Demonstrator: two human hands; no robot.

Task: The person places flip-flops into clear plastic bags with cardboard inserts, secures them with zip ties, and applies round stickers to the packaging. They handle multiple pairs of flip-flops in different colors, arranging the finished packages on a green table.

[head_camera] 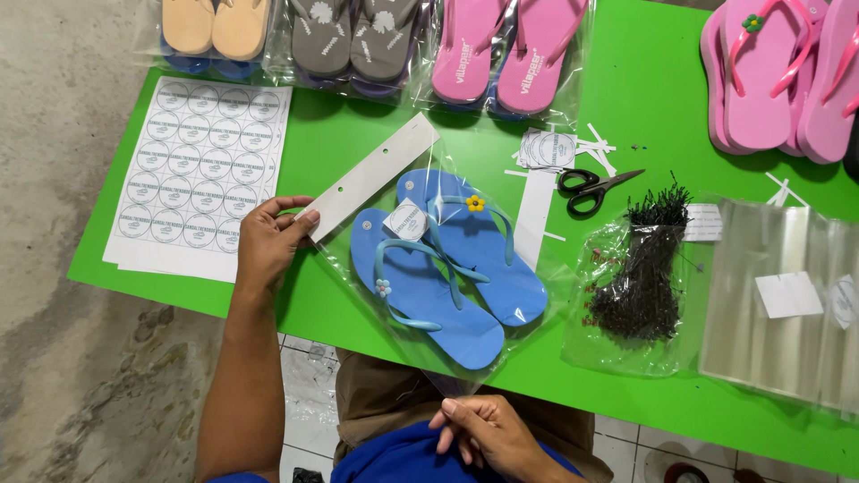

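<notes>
A pair of blue flip-flops (447, 277) with small flower trims lies inside a clear plastic bag (358, 259) on the green table (626, 89). The bag has a white header strip (371, 174) with punched holes. My left hand (268, 241) pinches the lower end of that strip. My right hand (488, 434) rests off the table's near edge by my lap, fingers curled, close to the bag's bottom corner; whether it grips the plastic is unclear.
A sheet of round stickers (201, 161) lies at left. Bagged sandals in tan (215, 27), grey (353, 36) and pink (510, 49) line the far edge, loose pink ones (769, 76) at right. Scissors (591, 186), a bag of black ties (640, 277) and empty clear bags (787, 304) sit right.
</notes>
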